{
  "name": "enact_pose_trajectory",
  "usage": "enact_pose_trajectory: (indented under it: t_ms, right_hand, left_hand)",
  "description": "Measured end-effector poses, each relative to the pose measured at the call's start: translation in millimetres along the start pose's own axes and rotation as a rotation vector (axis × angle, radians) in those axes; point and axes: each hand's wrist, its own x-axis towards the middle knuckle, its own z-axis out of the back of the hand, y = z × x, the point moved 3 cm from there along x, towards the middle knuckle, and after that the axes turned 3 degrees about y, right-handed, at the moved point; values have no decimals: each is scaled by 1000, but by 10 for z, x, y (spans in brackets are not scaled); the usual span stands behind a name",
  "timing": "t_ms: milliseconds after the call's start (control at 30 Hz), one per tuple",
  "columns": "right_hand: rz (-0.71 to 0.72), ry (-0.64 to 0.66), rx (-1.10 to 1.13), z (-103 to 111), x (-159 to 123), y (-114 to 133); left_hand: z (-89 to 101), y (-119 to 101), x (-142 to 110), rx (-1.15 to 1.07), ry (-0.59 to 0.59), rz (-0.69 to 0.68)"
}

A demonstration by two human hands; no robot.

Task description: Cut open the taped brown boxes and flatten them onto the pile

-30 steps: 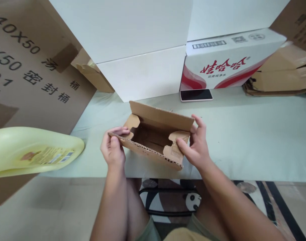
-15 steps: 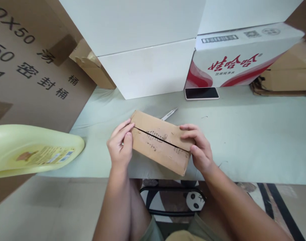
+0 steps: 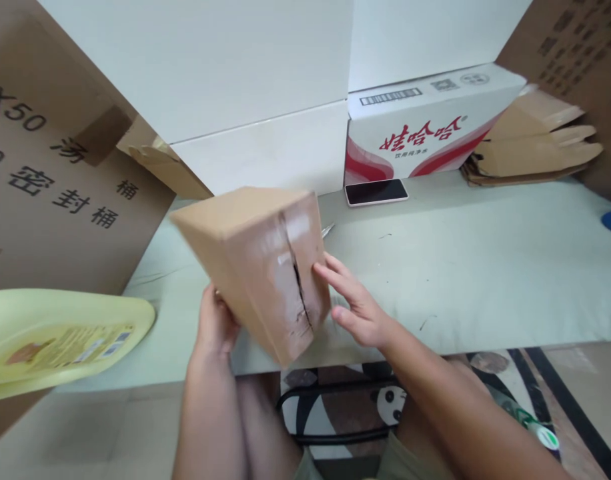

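Note:
A small brown cardboard box [image 3: 250,273] is tilted above the near part of the table. A taped side with a dark seam and torn patches faces up and to the right. My left hand [image 3: 214,327] grips the box from its left, its fingers partly hidden behind it. My right hand [image 3: 358,303] is open, fingers stretched, with the fingertips at the taped side near the seam. Behind the box, the tip of a thin silvery tool [image 3: 328,230] shows; the box hides the remainder.
A phone [image 3: 376,193] lies before a white and red carton [image 3: 415,140]. White boxes [image 3: 265,157] stand at the back, flattened cardboard [image 3: 530,147] at the right. A yellow bottle [image 3: 70,333] is on the left, before a large printed carton [image 3: 75,180].
The box was open, then its flaps were folded shut. Now it is turned over, showing a taped side. My right hand has loosened to stretched fingers, and the view has shifted.

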Motion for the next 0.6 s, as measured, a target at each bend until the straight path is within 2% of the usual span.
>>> enact_pose_trajectory:
  t_ms: [67, 200, 300, 333, 367, 400, 467, 533, 600]
  right_hand:
    - [-22, -17, 33, -1, 6, 9]
    - [-102, -149, 197, 71, -40, -101]
    - [-136, -272, 326, 167, -100, -184]
    - [-150, -282, 349, 193, -114, -199]
    - [-170, -264, 352, 211, -122, -205]
    - [-191, -229, 337, 221, -124, -203]
    - [-213, -145, 282, 225, -118, -178]
    - [-202, -64, 245, 200, -103, -134]
    - [-175, 46, 241, 134, -86, -83]
  left_hand:
    - [-87, 117, -37, 55, 153, 121]
    - [-144, 202, -162, 170, 300, 155]
    - [-159, 247, -241, 260, 532, 284]
    - [-146, 258, -231, 296, 556, 300]
    - [-119, 262, -191, 329, 509, 278]
    - [-81, 257, -128, 357, 403, 227]
    - [9, 216, 14, 375, 91, 72]
    - [74, 137, 103, 273, -178, -146]
    - [94, 38, 109, 72, -280, -392]
